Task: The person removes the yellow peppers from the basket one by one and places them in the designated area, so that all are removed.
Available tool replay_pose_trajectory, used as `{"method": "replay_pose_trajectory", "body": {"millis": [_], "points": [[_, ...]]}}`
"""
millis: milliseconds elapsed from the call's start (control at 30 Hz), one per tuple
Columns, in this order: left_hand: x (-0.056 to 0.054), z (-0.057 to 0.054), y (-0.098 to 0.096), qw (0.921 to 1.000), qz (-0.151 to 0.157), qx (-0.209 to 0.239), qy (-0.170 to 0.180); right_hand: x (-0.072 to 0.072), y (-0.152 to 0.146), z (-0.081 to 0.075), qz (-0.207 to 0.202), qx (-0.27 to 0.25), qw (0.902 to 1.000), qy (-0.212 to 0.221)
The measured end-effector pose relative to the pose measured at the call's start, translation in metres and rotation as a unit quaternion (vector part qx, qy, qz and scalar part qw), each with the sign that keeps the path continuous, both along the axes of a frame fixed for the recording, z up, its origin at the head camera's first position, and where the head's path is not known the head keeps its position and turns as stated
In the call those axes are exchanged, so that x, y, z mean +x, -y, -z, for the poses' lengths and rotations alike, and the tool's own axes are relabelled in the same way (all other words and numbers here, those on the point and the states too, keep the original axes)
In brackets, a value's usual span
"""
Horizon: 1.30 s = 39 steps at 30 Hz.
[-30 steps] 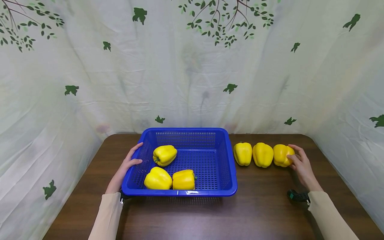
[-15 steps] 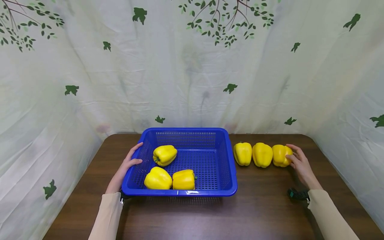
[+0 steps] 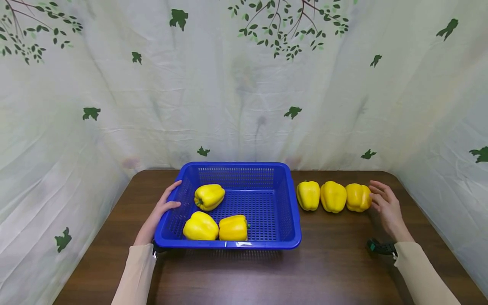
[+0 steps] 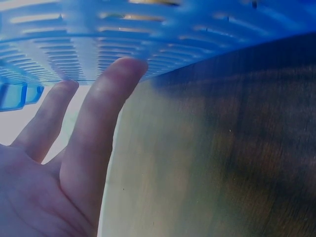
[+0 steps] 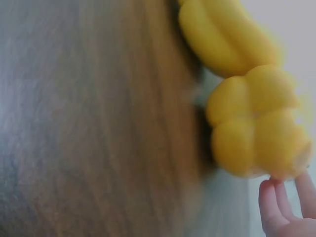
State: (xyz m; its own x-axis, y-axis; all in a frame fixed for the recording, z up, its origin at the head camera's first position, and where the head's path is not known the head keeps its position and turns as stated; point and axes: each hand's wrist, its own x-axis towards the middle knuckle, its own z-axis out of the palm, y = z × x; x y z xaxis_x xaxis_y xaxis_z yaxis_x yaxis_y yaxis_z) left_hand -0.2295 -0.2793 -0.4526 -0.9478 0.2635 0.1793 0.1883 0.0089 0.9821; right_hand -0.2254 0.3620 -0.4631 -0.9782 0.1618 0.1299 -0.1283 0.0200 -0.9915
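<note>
On the left side of the blue plastic basket (image 3: 282,243), my left hand (image 3: 162,212) grips the edge, with thumb and a finger showing over the rim. In the left wrist view, other fingers (image 4: 94,123) lie against the slotted wall from outside. Three yellow bell peppers (image 3: 201,226) lie inside the basket toward its left. To the right of it, three more stand in a row on the table; the rightmost bell pepper (image 3: 357,198) is nearest my right hand (image 3: 386,207). That hand has its fingers loosely extended, fingertips right at the pepper's right side.
The brown wooden table (image 3: 274,279) is backed by a pale curtain (image 3: 244,106) with leaf prints. The middle bell pepper (image 3: 333,197) and the left bell pepper (image 3: 308,195) stand between the basket and the rightmost one. A dark strap (image 3: 381,247) is on the right wrist.
My right hand nudged the rightmost pepper slightly left against its neighbour, then loosened its fingers and drew back to the right. The left hand and basket stayed in place.
</note>
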Motion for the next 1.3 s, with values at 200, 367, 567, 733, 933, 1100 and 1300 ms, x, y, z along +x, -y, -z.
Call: {"method": "replay_pose_trajectory", "body": {"millis": [200,367,567,733,933,1100,1300], "points": [[-0.001,-0.001,0.0,0.9999,0.005,0.008,-0.012,0.001,0.001,-0.007,0.001,-0.004,0.9999,-0.012],[-0.002,0.0,0.001,0.9998,0.002,0.007,-0.02,-0.001,0.003,-0.01,0.006,-0.016,0.9995,-0.029],[-0.002,-0.001,0.001,1.0,0.002,0.004,-0.009,-0.001,0.012,-0.019,-0.001,-0.034,0.9976,-0.061],[-0.002,0.0,0.001,0.9999,-0.001,-0.002,-0.017,0.001,0.028,-0.033,-0.021,-0.028,0.9966,-0.074],[-0.002,0.0,0.001,0.9999,-0.003,-0.002,-0.016,0.001,0.051,-0.041,-0.066,-0.013,0.9948,-0.077],[-0.001,0.0,0.0,1.0,-0.003,-0.002,-0.007,0.0,0.069,-0.044,-0.104,0.01,0.9914,-0.079],[0.0,0.0,0.0,0.9999,0.0,0.0,-0.012,0.0,0.09,-0.05,-0.145,0.016,0.9858,-0.082]]}}
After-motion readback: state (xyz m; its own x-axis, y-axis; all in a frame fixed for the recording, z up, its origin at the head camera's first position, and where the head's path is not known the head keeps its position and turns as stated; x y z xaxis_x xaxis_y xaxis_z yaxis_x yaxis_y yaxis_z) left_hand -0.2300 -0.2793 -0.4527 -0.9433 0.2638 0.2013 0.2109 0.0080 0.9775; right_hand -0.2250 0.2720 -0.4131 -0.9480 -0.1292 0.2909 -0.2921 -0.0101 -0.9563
